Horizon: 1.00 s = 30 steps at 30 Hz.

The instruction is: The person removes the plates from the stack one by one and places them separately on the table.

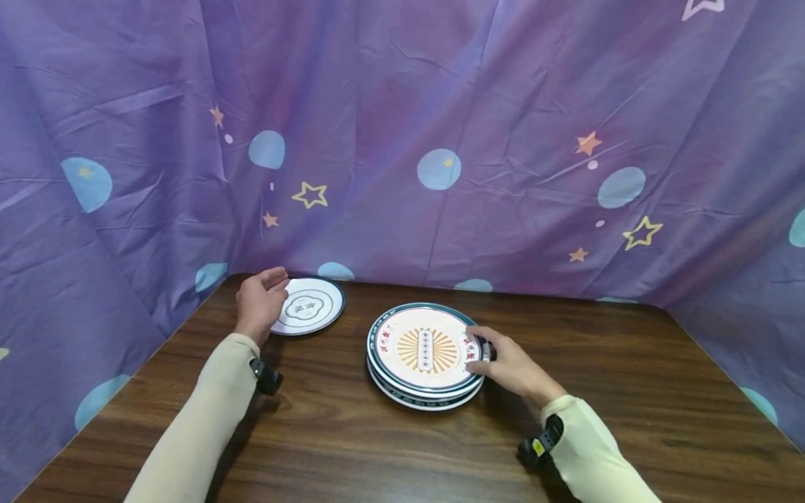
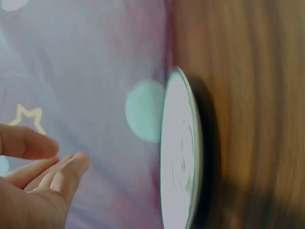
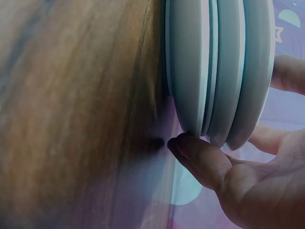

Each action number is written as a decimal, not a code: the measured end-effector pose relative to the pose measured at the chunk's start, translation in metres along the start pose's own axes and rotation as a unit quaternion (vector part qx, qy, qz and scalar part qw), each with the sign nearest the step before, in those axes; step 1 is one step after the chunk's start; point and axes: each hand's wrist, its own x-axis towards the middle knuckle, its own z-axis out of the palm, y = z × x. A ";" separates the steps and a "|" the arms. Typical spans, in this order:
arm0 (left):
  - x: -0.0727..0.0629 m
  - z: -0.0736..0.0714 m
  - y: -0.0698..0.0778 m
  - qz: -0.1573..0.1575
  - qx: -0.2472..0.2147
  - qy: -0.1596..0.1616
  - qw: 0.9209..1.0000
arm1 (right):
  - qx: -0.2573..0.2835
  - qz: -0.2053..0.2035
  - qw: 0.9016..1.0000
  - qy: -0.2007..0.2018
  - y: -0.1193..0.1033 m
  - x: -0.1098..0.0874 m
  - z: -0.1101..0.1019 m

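Observation:
A stack of several round plates point(image 1: 425, 349) with teal rims sits mid-table, the top one bearing an orange sunburst and red characters. At its right edge my right hand point(image 1: 512, 363) grips the rims. In the right wrist view, fingertips point(image 3: 200, 155) press against the lower rims of the stacked plates point(image 3: 255, 76), while another digit reaches over the top plate. My left hand point(image 1: 260, 304) hovers by the left side of a smaller white plate point(image 1: 308, 307) with a blue rim. The left wrist view shows its fingers point(image 2: 71, 174) apart from that plate point(image 2: 178, 152), holding nothing.
The brown wooden table point(image 1: 339, 447) carries both the stack and the smaller plate, which lies near its back left corner. A purple curtain point(image 1: 377, 140) with stars and circles hangs right behind the table's back edge and along its sides.

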 end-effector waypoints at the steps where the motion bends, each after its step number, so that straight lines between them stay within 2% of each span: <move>1: -0.002 0.002 0.003 -0.006 -0.016 -0.016 1.000 | 0.000 0.003 1.000 0.003 0.001 -0.001 0.000; 4: -0.007 0.011 0.009 -0.016 -0.052 -0.063 0.997 | 0.003 0.015 1.000 0.011 0.002 -0.003 0.000; 7: -0.012 0.020 0.012 -0.005 -0.080 -0.093 0.993 | 0.018 0.029 0.999 0.013 0.001 -0.003 0.001; 11: -0.018 0.031 0.014 0.014 -0.086 -0.111 0.990 | 0.027 0.030 0.999 0.006 0.000 -0.002 0.001; 14: -0.022 0.039 0.015 0.018 -0.075 -0.142 0.987 | 0.023 0.028 0.999 0.005 0.000 -0.002 0.000; 17: -0.024 0.045 0.014 0.012 -0.088 -0.205 0.975 | 0.019 0.025 0.999 0.008 0.000 -0.002 -0.001; 21: -0.026 0.048 0.012 -0.001 -0.115 -0.301 0.947 | 0.023 0.023 0.999 0.006 -0.001 -0.001 -0.001; 24: -0.026 0.050 0.009 -0.007 -0.115 -0.343 0.932 | 0.014 0.015 1.000 0.006 -0.001 0.000 0.001; 26: -0.026 0.052 0.008 -0.015 -0.109 -0.353 0.929 | 0.010 0.011 1.000 0.008 -0.002 0.000 0.002; 30: -0.027 0.055 0.007 -0.034 -0.087 -0.353 0.931 | 0.012 0.014 1.000 0.013 -0.001 -0.001 0.002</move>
